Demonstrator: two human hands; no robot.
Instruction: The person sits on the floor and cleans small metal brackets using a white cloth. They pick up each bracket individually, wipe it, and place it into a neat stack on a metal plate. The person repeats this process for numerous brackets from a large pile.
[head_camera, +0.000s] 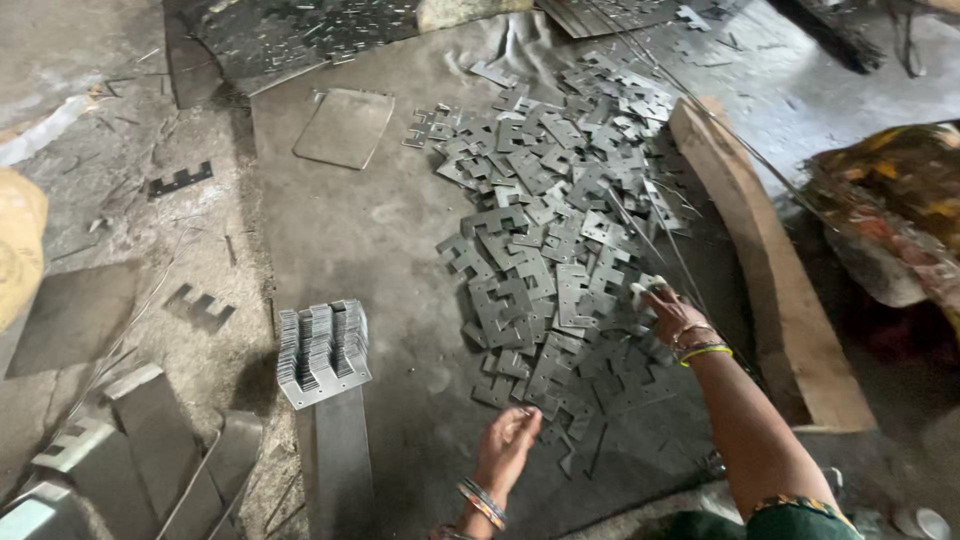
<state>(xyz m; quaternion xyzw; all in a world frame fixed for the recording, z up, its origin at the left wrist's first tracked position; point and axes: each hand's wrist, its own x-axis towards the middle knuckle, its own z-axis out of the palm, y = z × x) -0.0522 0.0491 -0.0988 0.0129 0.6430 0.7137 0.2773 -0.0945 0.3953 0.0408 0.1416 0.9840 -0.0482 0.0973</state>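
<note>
A wide pile of flat grey stamped metal plates (560, 230) with notched edges lies spread on the dark floor. My right hand (668, 308), with bangles at the wrist, reaches onto the pile's right side, fingertips down among the plates; whether it grips one is unclear. My left hand (507, 443), also with bangles, hovers at the pile's near edge with loosely curled fingers and nothing visible in it. To the left stands a neat stack of the same plates (322, 350), set on edge on a metal strip (338, 460).
A long wooden plank (770, 280) borders the pile on the right, with thin wires (660, 220) crossing it. A flat metal sheet (345, 126) lies at the back left. Bent metal pieces (150, 440) and scraps lie at the lower left. Patterned cloth (890, 210) sits at the far right.
</note>
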